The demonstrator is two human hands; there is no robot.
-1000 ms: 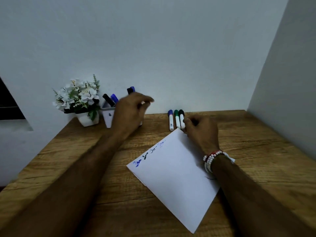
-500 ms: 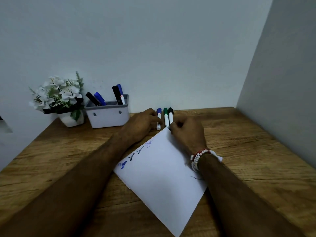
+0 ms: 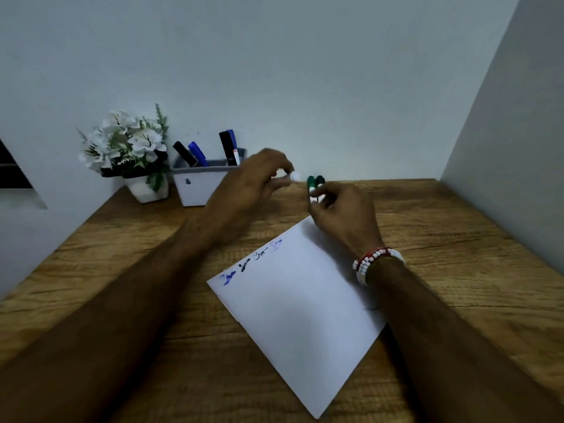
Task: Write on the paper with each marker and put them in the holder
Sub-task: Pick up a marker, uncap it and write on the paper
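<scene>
A white paper (image 3: 299, 300) with blue and black scribbles along its upper left edge lies tilted on the wooden table (image 3: 457, 239). My left hand (image 3: 250, 181) is raised above the table behind the paper, closed around the blue marker (image 3: 293, 176); only its white end shows. A green marker (image 3: 311, 181) and a black marker (image 3: 319, 180) lie side by side near the back wall. My right hand (image 3: 345, 218) rests at the paper's top corner, fingers loosely curled, fingertips at those two markers' near ends. The grey-white holder (image 3: 201, 186) at back left has several black and blue markers in it.
A white pot of white flowers (image 3: 128, 148) stands left of the holder against the back wall. A side wall (image 3: 503, 148) closes off the table on the right. A bead bracelet (image 3: 370, 262) is on my right wrist.
My left hand came back from the holder, closed on the blue marker beside the green one and lifted it off the table. My right hand stayed at the paper's top corner.
</scene>
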